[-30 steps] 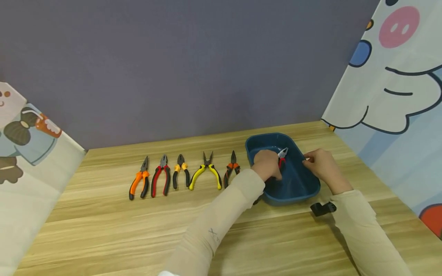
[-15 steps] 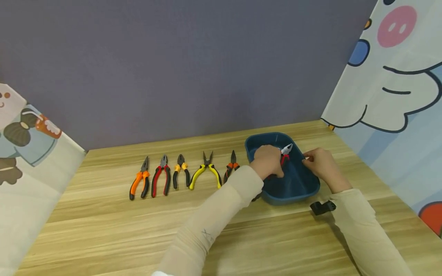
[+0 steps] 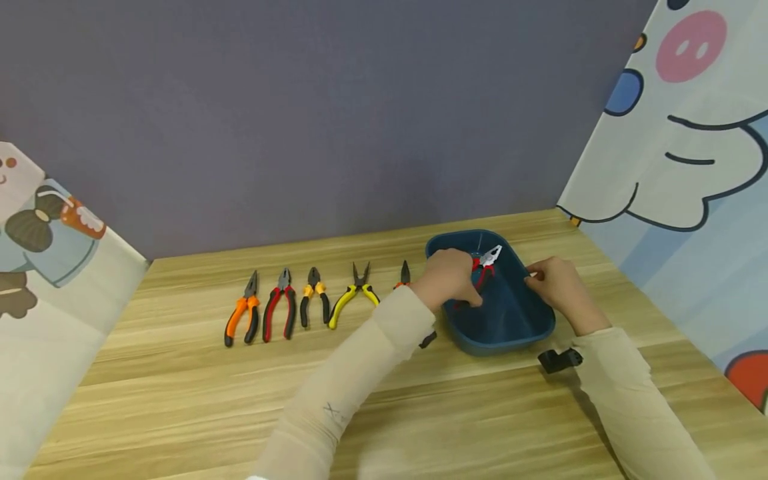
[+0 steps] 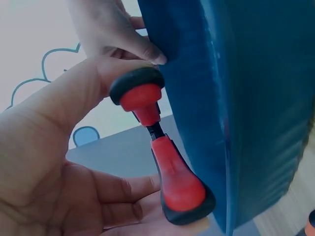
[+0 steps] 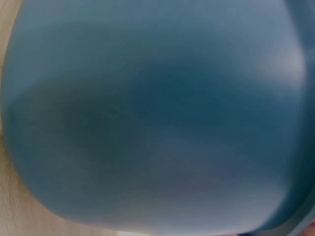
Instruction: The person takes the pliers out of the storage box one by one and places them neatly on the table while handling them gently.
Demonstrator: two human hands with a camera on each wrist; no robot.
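In the head view my left hand [image 3: 447, 277] is over the left side of a dark blue plastic basin [image 3: 507, 333], holding a pair of pliers [image 3: 491, 257] with red handles and silver jaws pointing away to the right. The left wrist view shows the red and black handle ends [image 4: 179, 189] spread between my thumb and fingers, close beside the basin wall [image 4: 197, 98]. At the basin's right side, my right hand [image 3: 558, 287] pinches the rim between thumb and fingers. Only the basin's blurred blue surface [image 5: 162, 123] fills most of the right wrist view.
Left of the basin, several pliers lie in a row on the wooden table [image 3: 210, 413]: orange [image 3: 243, 310], red and black [image 3: 280, 307], small yellow and black [image 3: 315, 300], yellow [image 3: 357, 293], and one partly hidden [image 3: 405, 273] by my left arm. A grey wall [image 3: 336, 133] stands behind.
My left hand has shifted left and slightly away from me with the pliers, showing more of their red handles. My right hand keeps its place on the rim.
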